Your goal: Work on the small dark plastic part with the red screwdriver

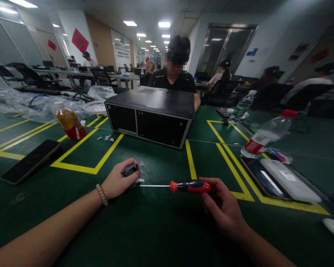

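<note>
My left hand (124, 179), with a beaded bracelet on the wrist, is closed around a small dark grey part (130, 170) low over the green table. What kind of part it is I cannot make out. From the right, my right hand (225, 204) grips the handle end of a red and black screwdriver (189, 186) between thumb and fingers. The screwdriver lies level, its thin shaft pointing left, and the tip meets or passes just below the left hand's fingers. A black computer case (156, 122) stands on the table beyond both hands.
A phone (30, 161) and an orange drink bottle (69, 120) are on the left, near plastic bags and a white basket (96, 107). Water bottles (267, 133) and more phones (267, 180) lie right. A person (172, 76) sits behind the case. Yellow tape marks the table.
</note>
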